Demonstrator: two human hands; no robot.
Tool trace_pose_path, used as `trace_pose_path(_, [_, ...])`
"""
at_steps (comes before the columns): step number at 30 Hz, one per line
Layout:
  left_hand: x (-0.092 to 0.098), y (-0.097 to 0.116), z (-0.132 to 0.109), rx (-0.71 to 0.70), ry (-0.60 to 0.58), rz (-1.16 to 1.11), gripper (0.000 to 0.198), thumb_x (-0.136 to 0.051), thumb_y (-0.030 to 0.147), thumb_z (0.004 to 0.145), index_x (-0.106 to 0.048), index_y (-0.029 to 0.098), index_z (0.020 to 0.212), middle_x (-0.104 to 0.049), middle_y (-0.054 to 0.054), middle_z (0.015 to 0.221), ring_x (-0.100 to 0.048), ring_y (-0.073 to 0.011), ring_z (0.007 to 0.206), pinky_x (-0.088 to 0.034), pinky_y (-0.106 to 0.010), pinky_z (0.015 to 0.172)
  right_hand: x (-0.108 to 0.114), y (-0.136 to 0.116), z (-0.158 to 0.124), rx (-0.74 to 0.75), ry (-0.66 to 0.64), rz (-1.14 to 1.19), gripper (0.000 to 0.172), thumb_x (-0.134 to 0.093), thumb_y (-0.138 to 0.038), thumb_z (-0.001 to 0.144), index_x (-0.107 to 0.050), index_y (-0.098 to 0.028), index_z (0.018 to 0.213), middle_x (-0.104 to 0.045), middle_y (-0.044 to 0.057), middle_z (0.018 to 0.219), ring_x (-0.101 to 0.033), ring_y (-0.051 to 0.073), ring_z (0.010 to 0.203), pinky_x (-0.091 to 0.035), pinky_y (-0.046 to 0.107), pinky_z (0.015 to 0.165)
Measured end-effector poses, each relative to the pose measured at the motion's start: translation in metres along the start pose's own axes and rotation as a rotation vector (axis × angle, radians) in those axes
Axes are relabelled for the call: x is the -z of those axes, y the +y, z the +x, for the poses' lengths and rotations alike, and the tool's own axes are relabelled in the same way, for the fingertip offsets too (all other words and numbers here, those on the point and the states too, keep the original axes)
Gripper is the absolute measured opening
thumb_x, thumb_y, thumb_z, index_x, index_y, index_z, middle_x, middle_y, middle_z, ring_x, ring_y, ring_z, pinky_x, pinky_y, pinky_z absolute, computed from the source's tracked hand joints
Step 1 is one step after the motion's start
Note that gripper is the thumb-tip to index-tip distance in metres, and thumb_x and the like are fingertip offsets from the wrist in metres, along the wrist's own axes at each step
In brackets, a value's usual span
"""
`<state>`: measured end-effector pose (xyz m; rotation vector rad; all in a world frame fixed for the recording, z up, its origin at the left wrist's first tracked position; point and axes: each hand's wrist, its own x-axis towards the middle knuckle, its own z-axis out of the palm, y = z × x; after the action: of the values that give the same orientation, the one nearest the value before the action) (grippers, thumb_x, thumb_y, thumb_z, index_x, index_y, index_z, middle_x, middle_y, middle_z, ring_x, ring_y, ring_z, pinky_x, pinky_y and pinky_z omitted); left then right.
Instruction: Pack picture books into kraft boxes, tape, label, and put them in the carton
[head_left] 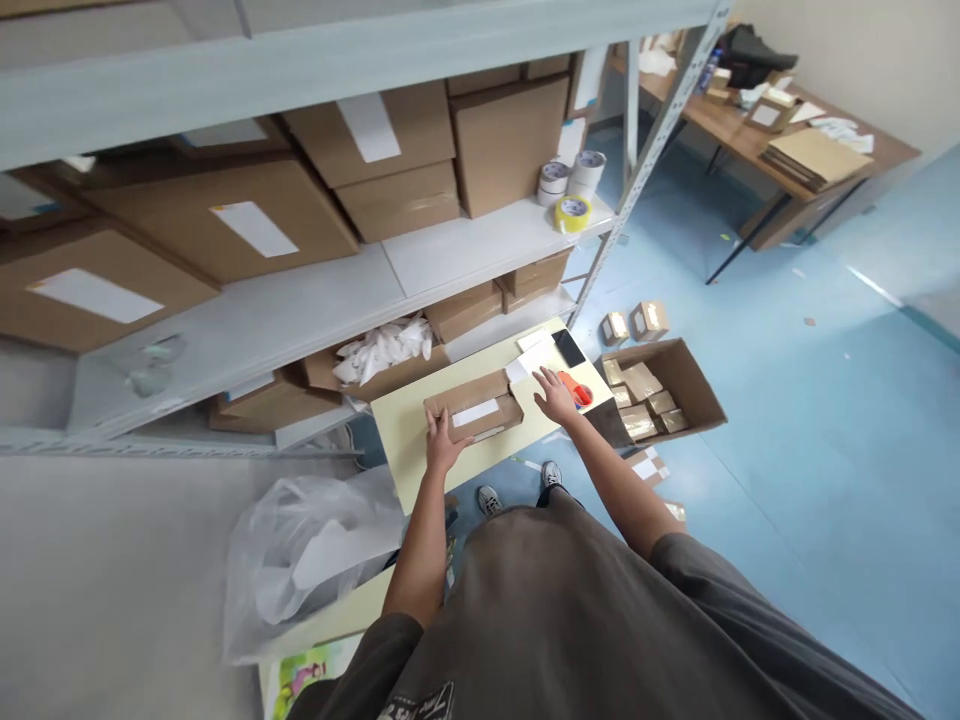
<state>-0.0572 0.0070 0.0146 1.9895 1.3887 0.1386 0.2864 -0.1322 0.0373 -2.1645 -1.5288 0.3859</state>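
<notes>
A small brown cardboard box (pixel 474 408) with a white label lies on the pale yellow table (pixel 401 430). My left hand (pixel 444 443) grips its left end, thumb along the near side and fingers at the corner. Beyond the box's right end, my right hand (pixel 555 397) is open above the tabletop, its fingers spread and holding nothing. It is nearest to white paper (pixel 531 358) and an orange-red tape dispenser (pixel 576 390), which lies just to its right. A dark phone (pixel 568 348) rests at the table's far right corner.
Metal shelving (pixel 315 290) full of cartons stands ahead, with tape rolls (pixel 573 213) at its right end. An open carton (pixel 694 385) of small packages sits right of the table. Plastic wrap (pixel 315 550) lies at left. A wooden desk (pixel 885 155) stands far right.
</notes>
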Motion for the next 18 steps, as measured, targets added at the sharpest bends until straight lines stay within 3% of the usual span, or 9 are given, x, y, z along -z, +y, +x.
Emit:
trace_pose_path(4, [0.001, -0.008, 0.002, -0.045, 0.015, 0.057, 0.122, -0.085, 0.071, 0.074, -0.029, 0.025, 0.172, 0.008, -0.019, 0.182, -0.020, -0.0474, 0.164, -0.031, -0.056, 0.129, 0.025, 0.054, -0.019, -0.186, 0.080, 0.005, 0.064, -0.056, -0.030, 0.099, -0.047, -0.018, 0.162, -0.047, 0.017, 0.166, -0.039, 0.036, 0.154, -0.040, 0.055, 0.125])
trace_pose_path(9, [-0.006, 0.005, -0.011, -0.064, 0.016, 0.252, 0.121, -0.083, 0.072, 0.076, -0.029, 0.026, 0.173, 0.006, -0.019, 0.182, -0.030, -0.0506, 0.159, -0.037, -0.061, 0.125, 0.035, 0.108, -0.038, -0.362, -0.004, 0.058, 0.062, -0.055, -0.030, 0.100, -0.050, -0.016, 0.159, -0.056, 0.019, 0.156, -0.047, 0.035, 0.146, -0.040, 0.049, 0.125])
trace_pose_path(13, [-0.017, 0.021, -0.030, -0.041, 0.009, 0.365, 0.119, -0.081, 0.073, 0.078, -0.028, 0.027, 0.173, 0.005, -0.018, 0.182, -0.041, -0.0499, 0.154, -0.043, -0.058, 0.121, 0.029, 0.131, -0.041, -0.384, -0.120, 0.120, 0.051, -0.057, -0.031, 0.101, -0.058, -0.019, 0.151, -0.063, 0.017, 0.147, -0.057, 0.032, 0.135, -0.048, 0.042, 0.114])
trace_pose_path(18, [-0.020, 0.027, -0.044, 0.051, -0.006, 0.397, 0.115, -0.081, 0.073, 0.078, -0.032, 0.031, 0.172, 0.003, -0.014, 0.183, -0.045, -0.0469, 0.152, -0.049, -0.054, 0.117, 0.015, 0.147, -0.038, -0.332, -0.289, 0.139, 0.045, -0.062, -0.024, 0.096, -0.063, -0.022, 0.140, -0.057, 0.015, 0.155, -0.066, 0.029, 0.121, -0.052, 0.036, 0.103])
